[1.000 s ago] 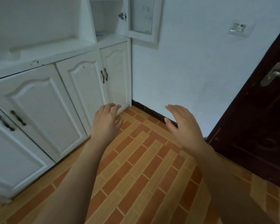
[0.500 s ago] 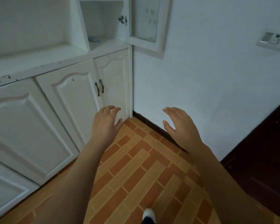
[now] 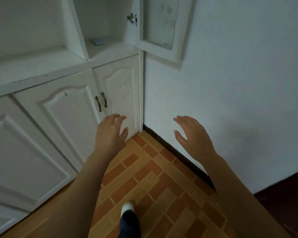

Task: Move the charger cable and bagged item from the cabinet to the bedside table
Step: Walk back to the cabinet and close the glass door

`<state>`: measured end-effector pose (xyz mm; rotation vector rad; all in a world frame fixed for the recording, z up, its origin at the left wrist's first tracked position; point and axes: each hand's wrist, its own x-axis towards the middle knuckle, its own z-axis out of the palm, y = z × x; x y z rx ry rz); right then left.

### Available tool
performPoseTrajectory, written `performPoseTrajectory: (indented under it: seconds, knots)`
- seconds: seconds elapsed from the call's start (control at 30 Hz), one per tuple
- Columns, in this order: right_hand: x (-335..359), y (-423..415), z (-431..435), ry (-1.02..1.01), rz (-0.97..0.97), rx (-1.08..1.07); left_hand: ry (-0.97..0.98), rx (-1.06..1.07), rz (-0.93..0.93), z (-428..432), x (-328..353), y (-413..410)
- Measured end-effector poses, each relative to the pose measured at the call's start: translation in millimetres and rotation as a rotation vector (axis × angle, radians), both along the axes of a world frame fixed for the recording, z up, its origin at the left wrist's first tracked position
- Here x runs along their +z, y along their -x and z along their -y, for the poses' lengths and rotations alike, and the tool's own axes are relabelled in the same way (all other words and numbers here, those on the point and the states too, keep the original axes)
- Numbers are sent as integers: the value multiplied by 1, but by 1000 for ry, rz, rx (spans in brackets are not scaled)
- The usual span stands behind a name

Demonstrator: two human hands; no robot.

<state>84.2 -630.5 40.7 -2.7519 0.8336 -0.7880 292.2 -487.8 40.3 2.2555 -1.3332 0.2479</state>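
Note:
A white cabinet (image 3: 62, 109) fills the left side, with an upper compartment whose glass door (image 3: 162, 26) stands swung out to the right. On that compartment's shelf lies a small flat grey item (image 3: 98, 41); I cannot tell what it is. No cable shows. My left hand (image 3: 110, 133) hovers in front of the lower right cabinet door, fingers spread and holding nothing. My right hand (image 3: 191, 134) is raised before the white wall, fingers apart and holding nothing.
Two dark handles (image 3: 101, 101) sit on the lower cabinet doors. A white wall (image 3: 230, 100) meets the cabinet at the corner, with a dark skirting (image 3: 175, 152). Brick-pattern floor tiles (image 3: 153, 186) lie below, my foot (image 3: 127, 207) on them. A dark door edge (image 3: 286, 194) is at lower right.
I have stepped closer to the cabinet corner and the view has swung left, so the dark door and wall switch have left the frame. Both hands stay raised and open. A foot has appeared below.

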Motion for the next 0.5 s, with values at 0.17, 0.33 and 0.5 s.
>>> performPoseTrajectory:
  seconds: [0.17,0.33,0.5]
  knots:
    - [-5,-42,45,33,-35,-5,13,-12,5,52,-6,-46]
    - [5,-106,98,38,-45,-29,35,-34,1,110,-3,-113]
    - [13,-170,144,-10,-17,-51,55,-39,24,158,11,-178]
